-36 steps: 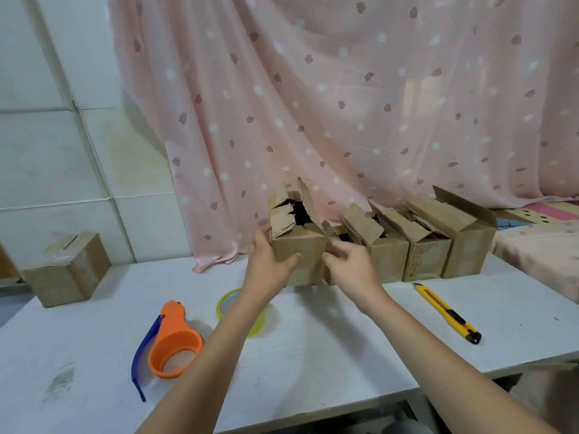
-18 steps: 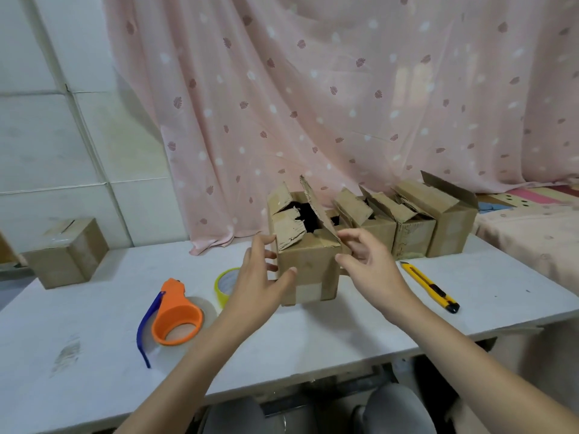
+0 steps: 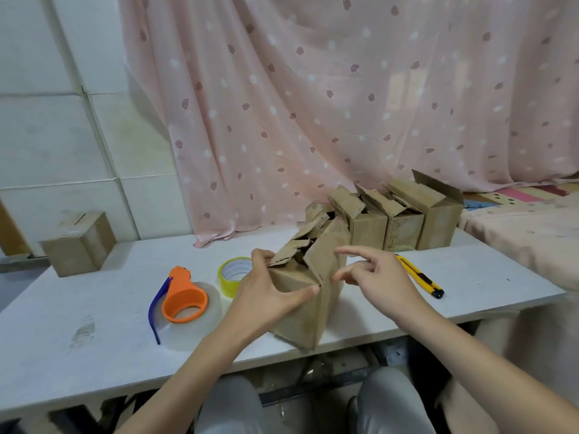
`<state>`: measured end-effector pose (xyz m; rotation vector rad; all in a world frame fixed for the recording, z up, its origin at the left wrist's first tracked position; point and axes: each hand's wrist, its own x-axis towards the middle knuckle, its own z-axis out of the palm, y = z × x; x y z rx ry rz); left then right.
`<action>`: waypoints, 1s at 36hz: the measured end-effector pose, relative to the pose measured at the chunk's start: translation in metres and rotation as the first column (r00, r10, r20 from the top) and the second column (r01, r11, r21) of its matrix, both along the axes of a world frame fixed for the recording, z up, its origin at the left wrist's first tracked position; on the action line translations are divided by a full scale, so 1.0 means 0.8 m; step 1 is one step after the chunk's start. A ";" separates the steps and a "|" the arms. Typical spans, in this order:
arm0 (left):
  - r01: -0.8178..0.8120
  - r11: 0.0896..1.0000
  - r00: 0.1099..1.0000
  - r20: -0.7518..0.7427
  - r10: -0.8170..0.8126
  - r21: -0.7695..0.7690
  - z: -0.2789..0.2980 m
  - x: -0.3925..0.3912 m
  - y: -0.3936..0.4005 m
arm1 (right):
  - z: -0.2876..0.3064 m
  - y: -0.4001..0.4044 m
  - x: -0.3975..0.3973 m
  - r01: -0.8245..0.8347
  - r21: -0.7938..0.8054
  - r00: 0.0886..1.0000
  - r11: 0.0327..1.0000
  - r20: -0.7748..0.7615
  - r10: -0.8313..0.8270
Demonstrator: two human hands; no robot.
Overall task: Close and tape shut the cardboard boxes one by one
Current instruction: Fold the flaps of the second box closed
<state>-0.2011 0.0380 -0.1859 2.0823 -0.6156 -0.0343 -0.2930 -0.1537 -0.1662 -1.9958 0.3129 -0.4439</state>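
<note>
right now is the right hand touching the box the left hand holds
Apart. The head view shows the right hand beside the box, fingers spread, with table visible between fingertips and cardboard; the left hand grips it.

A home room used for packing. A sheer pink leaf-print curtain [image 3: 329, 104] hangs behind the white bench [image 3: 94, 324]. A bed with a patterned sheet [image 3: 526, 233] stands beside the bench.

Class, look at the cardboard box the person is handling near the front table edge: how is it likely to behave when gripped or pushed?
The cardboard box looks worn, its flaps creased and torn, so its walls probably give under a squeeze. The left hand alone holds it tilted, suggesting it is light. Taller than wide, it may tip easily.
</note>
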 end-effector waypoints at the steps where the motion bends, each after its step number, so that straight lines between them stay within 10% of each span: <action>1: 0.011 1.000 1.000 0.014 -0.011 0.019 -0.001 0.002 -0.001 | 0.001 0.001 0.002 -0.019 -0.006 1.000 1.000 -0.004 0.019; 16: 0.108 0.981 0.981 0.144 -0.132 0.164 0.016 0.044 -0.009 | 0.013 -0.046 0.054 -0.187 -0.647 0.965 0.739 -0.260 0.016; 26: 0.055 0.973 0.970 0.219 -0.105 0.225 0.004 0.050 -0.033 | 0.004 -0.026 0.086 -0.057 -0.229 0.937 0.972 -0.349 -0.027; 36: 0.148 0.982 0.971 0.169 -0.167 0.117 0.028 0.083 -0.021 | 0.011 -0.029 0.101 -0.068 -0.028 0.921 0.997 -0.386 0.052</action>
